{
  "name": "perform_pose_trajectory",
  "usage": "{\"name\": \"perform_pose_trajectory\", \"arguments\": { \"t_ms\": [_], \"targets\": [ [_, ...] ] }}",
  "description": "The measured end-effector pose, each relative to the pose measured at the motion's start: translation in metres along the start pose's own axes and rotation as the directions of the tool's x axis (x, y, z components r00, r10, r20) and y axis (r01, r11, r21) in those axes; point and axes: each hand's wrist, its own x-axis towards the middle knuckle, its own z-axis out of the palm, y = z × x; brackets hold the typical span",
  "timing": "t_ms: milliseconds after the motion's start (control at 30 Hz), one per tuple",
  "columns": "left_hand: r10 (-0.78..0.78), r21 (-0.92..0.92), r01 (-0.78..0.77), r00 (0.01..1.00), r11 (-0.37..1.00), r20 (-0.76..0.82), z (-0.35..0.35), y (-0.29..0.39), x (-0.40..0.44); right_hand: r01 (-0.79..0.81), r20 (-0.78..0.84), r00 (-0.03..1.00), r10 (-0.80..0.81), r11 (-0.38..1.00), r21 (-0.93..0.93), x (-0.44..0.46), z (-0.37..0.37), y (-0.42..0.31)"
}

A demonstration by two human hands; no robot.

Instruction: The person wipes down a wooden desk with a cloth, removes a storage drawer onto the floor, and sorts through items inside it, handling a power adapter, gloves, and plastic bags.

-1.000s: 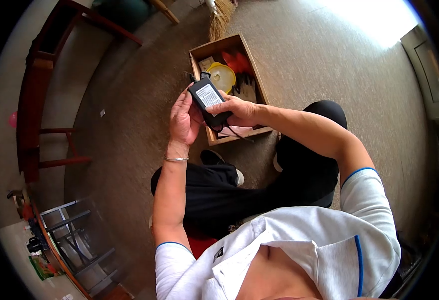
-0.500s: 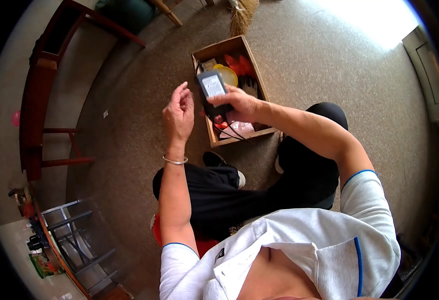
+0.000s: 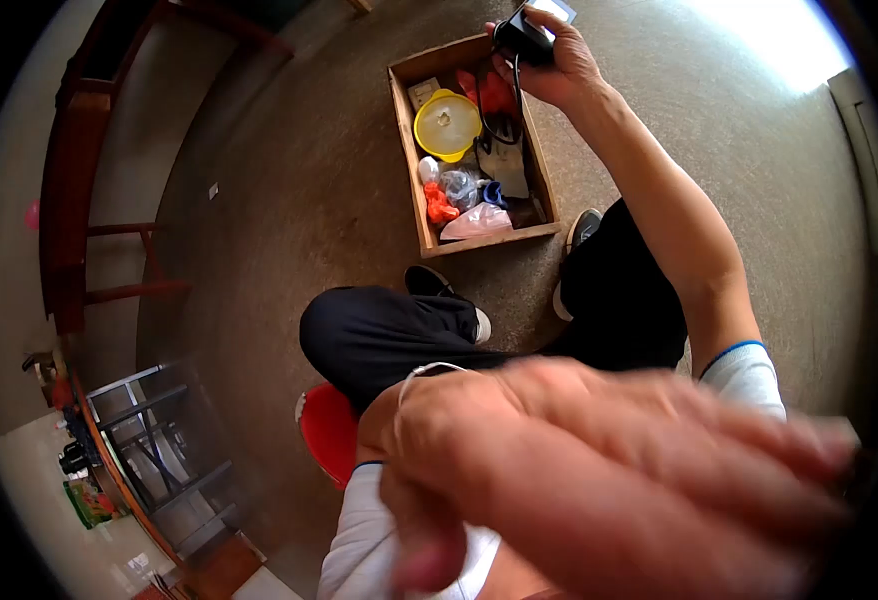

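Note:
My right hand is closed around a black power adapter with a white label, held above the far right corner of a wooden box. Its black cable hangs in a loop over the box. Close to the camera, my left hand looks large and blurred, fingers stretched out and nothing visible in it. Inside the box lie a yellow-rimmed round container, a red plastic bag, an orange-red bag and a pinkish plastic bag.
The box stands on the speckled floor just beyond my shoes. A red stool is beneath me. Dark red wooden furniture and a metal folding ladder are on the left. A cabinet stands at the right.
My right hand has carried the adapter up and to the right, off the middle of the box. My left hand has swung from beside the box back toward the camera.

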Motion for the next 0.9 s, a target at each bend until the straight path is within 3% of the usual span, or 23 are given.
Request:
{"name": "perform_pose_trajectory", "arguments": {
  "t_ms": [100,133,233,267,300,367,400,500,633,700,733,767,833,900],
  "targets": [
    [-0.007,-0.106,0.011,0.999,0.994,0.040,0.007,-0.017,0.005,0.116,0.115,0.990,-0.085,0.948,-0.295,-0.016,-0.005,-0.004],
    [-0.016,-0.125,0.026,0.997,0.992,0.077,0.007,-0.019,0.005,0.111,0.103,0.990,-0.092,0.975,-0.193,-0.014,0.002,-0.003],
    [-0.020,-0.166,0.041,0.992,0.985,0.125,0.011,-0.025,0.007,0.093,0.017,0.996,-0.092,0.988,-0.127,-0.025,0.013,-0.004],
    [-0.035,-0.176,0.059,0.990,0.983,0.134,0.015,-0.032,0.006,0.056,0.101,0.994,-0.051,0.997,-0.045,-0.014,0.002,-0.011],
    [-0.007,-0.185,0.028,0.994,0.982,0.108,0.013,-0.034,0.009,0.086,-0.027,0.996,-0.089,0.992,-0.095,-0.033,0.015,-0.004],
    [0.007,-0.205,0.022,0.990,0.979,0.140,0.014,-0.037,0.012,0.044,0.076,0.996,-0.037,0.996,-0.083,-0.021,0.004,-0.011],
    [0.001,-0.208,0.031,0.988,0.978,0.156,0.017,-0.040,0.012,0.103,0.032,0.994,-0.101,0.991,-0.084,-0.029,0.014,-0.007],
    [-0.005,-0.216,0.043,0.985,0.976,0.170,0.025,-0.051,0.012,0.026,0.150,0.989,-0.010,0.994,-0.103,-0.026,0.005,-0.015],
    [0.036,-0.257,0.003,0.989,0.966,0.147,0.026,-0.053,0.020,0.135,0.039,0.991,-0.130,0.977,-0.167,-0.031,0.014,-0.008],
    [0.023,-0.263,0.021,0.986,0.965,0.163,0.030,-0.052,0.020,-0.050,0.205,0.975,0.089,0.981,-0.188,-0.004,-0.015,-0.033],
    [0.018,-0.271,0.026,0.987,0.962,0.159,0.032,-0.053,0.020,0.012,0.117,0.993,0.004,0.990,-0.138,-0.011,-0.008,-0.028],
    [0.018,-0.284,0.026,0.989,0.959,0.150,0.034,-0.053,0.020,0.105,0.137,0.988,-0.075,0.968,-0.229,-0.016,-0.005,-0.026],
    [0.022,-0.299,0.021,0.990,0.954,0.142,0.036,-0.054,0.023,0.032,0.035,0.999,-0.030,0.998,-0.054,-0.017,0.002,-0.023],
    [0.014,-0.290,0.031,0.988,0.956,0.152,0.038,-0.055,0.024,-0.063,0.065,0.996,0.056,0.991,0.119,0.000,-0.010,-0.035]
  ]
}}
